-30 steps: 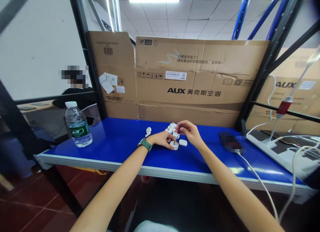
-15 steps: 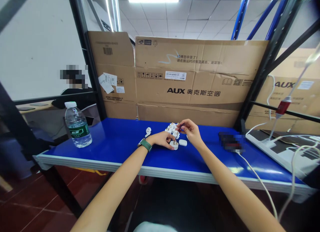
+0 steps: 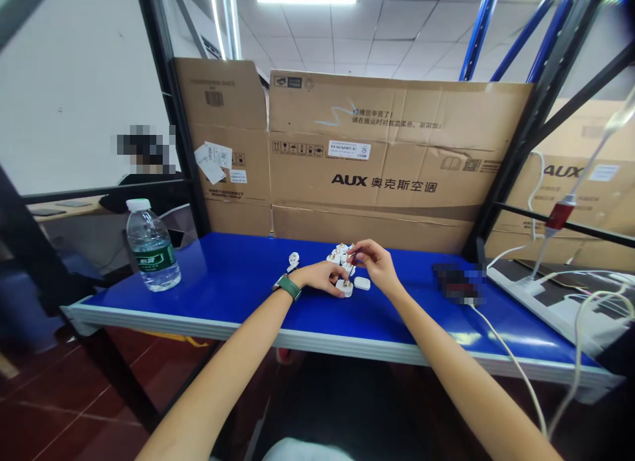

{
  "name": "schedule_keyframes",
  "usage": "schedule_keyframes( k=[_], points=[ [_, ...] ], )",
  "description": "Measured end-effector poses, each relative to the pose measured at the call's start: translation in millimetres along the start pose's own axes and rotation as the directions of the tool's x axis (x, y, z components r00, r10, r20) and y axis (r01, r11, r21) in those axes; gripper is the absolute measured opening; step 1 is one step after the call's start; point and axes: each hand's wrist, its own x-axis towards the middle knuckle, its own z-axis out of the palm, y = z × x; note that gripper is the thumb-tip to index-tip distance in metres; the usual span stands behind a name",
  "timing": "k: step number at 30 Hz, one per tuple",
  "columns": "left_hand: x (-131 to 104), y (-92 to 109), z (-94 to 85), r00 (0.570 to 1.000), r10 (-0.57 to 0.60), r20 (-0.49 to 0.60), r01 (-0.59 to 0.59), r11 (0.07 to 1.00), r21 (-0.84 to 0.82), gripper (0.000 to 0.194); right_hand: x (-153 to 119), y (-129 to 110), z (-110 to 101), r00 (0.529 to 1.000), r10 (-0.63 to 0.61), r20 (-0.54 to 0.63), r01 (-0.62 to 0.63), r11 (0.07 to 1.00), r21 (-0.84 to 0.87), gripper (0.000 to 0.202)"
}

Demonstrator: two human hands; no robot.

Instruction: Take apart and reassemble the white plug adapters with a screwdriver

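My left hand [image 3: 322,276], with a green-banded watch [image 3: 288,288] on its wrist, pinches a white plug [image 3: 344,289] against the blue tabletop. The plug's metal pins point up. Above it, my right hand [image 3: 376,262] has its fingers closed round the small red handle of a screwdriver [image 3: 352,259]. The thin shaft runs down towards the plug; its tip is too small to make out. Just right of the plug lies a white plug cover [image 3: 362,284]. Behind my hands several white plugs [image 3: 341,251] are clustered, partly hidden by my fingers.
Left of the cluster lie small white plug parts [image 3: 293,258]. A water bottle [image 3: 153,249] stands at the table's left end. To the right are a blurred dark device [image 3: 456,282] with a cable and a white power strip [image 3: 538,302]. Cardboard [image 3: 367,163] walls the back; a person sits beyond, left.
My right hand has shifted slightly and its fingers have turned a little on the screwdriver handle. My left hand keeps its hold on the plug. The camera view moved slightly.
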Motion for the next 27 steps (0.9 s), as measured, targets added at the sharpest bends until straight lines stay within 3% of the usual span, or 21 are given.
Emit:
schedule_keyframes(
  k=[11, 17, 22, 27],
  points=[
    [-0.1, -1.5, 0.8, 0.999, -0.040, 0.000, 0.040, 0.999, 0.004, 0.050, 1.2, 2.3, -2.8, 0.992, 0.090, 0.084, -0.091, 0.996, 0.008, 0.027],
    [-1.3, -0.8, 0.2, 0.998, -0.053, -0.015, 0.054, 0.998, 0.021, 0.054, 6.5, 9.6, -0.7, 1.000, 0.018, -0.004, -0.018, 0.985, -0.174, 0.032],
    [0.6, -4.6, 0.9, 0.997, -0.083, 0.005, 0.083, 0.996, 0.014, 0.058, 8.6, 10.0, -4.7, 0.999, 0.032, 0.011, -0.031, 0.996, -0.086, 0.024],
    [2.4, -7.3, 1.4, 0.998, -0.064, 0.014, 0.063, 0.998, 0.011, 0.057, 8.4, 7.3, -7.5, 0.991, 0.016, 0.136, -0.015, 1.000, -0.004, 0.028]
  ],
)
